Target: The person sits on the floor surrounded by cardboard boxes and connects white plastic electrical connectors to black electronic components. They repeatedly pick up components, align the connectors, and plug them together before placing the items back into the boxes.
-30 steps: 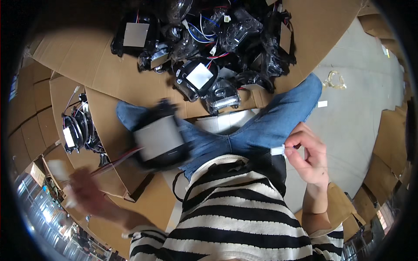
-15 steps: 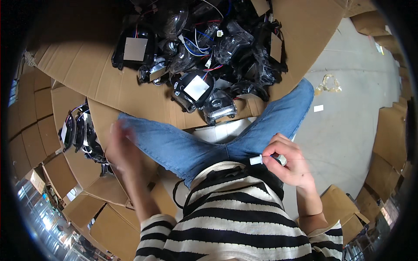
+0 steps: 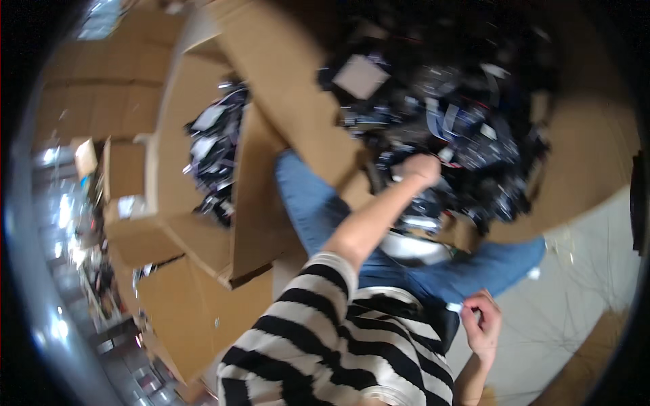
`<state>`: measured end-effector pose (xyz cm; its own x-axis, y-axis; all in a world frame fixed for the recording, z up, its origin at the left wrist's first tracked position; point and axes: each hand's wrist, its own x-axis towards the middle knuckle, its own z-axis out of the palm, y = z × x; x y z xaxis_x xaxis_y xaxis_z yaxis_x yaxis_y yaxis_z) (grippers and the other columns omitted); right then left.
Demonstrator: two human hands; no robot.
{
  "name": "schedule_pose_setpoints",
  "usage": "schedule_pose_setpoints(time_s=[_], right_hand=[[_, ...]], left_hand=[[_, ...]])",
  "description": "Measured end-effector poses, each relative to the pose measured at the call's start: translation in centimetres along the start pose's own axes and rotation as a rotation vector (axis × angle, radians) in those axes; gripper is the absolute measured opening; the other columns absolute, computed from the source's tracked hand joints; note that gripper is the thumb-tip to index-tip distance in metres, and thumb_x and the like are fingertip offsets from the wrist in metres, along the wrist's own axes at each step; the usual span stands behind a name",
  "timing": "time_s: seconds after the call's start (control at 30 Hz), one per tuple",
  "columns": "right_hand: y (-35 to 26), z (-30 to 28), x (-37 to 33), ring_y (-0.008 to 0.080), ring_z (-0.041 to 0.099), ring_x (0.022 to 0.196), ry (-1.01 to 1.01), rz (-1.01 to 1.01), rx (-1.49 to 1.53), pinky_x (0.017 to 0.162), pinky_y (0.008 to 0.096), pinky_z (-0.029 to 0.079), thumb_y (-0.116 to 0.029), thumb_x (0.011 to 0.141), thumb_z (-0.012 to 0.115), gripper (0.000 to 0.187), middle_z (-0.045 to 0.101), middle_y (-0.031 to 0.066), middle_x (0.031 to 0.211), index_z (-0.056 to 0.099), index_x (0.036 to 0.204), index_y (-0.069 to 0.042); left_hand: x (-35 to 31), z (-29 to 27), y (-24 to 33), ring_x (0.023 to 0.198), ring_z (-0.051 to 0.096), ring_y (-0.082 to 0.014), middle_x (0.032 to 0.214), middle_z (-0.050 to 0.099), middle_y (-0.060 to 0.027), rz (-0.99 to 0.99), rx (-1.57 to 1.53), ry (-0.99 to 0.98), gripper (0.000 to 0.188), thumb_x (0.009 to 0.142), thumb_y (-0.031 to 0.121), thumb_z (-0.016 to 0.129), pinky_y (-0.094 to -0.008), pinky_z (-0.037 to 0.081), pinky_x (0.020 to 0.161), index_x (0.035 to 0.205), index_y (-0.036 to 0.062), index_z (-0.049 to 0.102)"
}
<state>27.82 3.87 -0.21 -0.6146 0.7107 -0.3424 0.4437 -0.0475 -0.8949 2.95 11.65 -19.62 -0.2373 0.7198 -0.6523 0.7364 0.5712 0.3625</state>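
A pile of black plastic lamp units (image 3: 467,139) with clear covers and loose wires lies in a large cardboard box. My left hand (image 3: 421,169) is stretched over the near edge of this pile, against a lamp unit there. Its fingers are smeared and partly hidden, so its grip does not show. Beside my right thigh, my right hand (image 3: 482,323) is closed in a pinch. A small white rectangular piece (image 3: 453,307) sticks out from its fingertips.
To the left, a second open cardboard box (image 3: 261,196) contains more black lamp units (image 3: 215,145). My jeans-covered legs (image 3: 308,199) straddle the big box's near side. Further cartons (image 3: 183,311) stand at lower left, and grey floor (image 3: 589,250) shows at right.
My left hand has swung from the left side across to the pile. The view has turned left, showing more of the second box. My right hand still pinches the white piece.
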Motion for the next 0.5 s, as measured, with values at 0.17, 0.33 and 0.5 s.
schedule_pose_setpoints(time_s=[0.17, 0.33, 0.5], right_hand=[[0.4, 0.5, 1.0, 0.0146, 0.043, 0.06, -0.091, 0.044, 0.035, 0.053, 0.0237, 0.034, 0.004, 0.065, 0.052, 0.005, 0.046, 0.0067, 0.064, 0.049, 0.068, 0.0], [-0.4, 0.9, 0.8, 0.014, 0.042, 0.059, -0.122, 0.029, -0.004, 0.054, 0.0233, 0.033, 0.003, 0.066, 0.052, 0.005, 0.046, 0.0063, 0.064, 0.049, 0.068, 0.0], [0.8, 1.0, 0.3, 0.0069, 0.034, 0.058, -0.187, -0.01, 0.007, 0.051, 0.0185, 0.027, 0.002, 0.075, 0.049, 0.004, 0.04, 0.0016, 0.068, 0.047, 0.072, -0.001]], left_hand=[[-0.3, 1.8, -0.5, 0.076, 0.061, -0.0258, 0.08, 0.062, -0.0136, 0.12, 0.093, 0.24, 0.02, 0.072, 0.014, 0.047, -0.0365, 0.047, 0.064, 0.081, 0.0071, 0.064], [0.8, 1.5, 0.6, 0.08, 0.06, -0.0177, 0.087, 0.063, -0.0056, 0.049, 0.224, 0.17, 0.022, 0.077, 0.015, 0.044, -0.0326, 0.043, 0.063, 0.087, 0.0128, 0.063], [-0.3, 0.8, 1.1, 0.081, 0.06, -0.0166, 0.088, 0.063, -0.0042, 0.089, 0.204, 0.183, 0.022, 0.077, 0.014, 0.044, -0.0324, 0.042, 0.065, 0.087, 0.0135, 0.063]])
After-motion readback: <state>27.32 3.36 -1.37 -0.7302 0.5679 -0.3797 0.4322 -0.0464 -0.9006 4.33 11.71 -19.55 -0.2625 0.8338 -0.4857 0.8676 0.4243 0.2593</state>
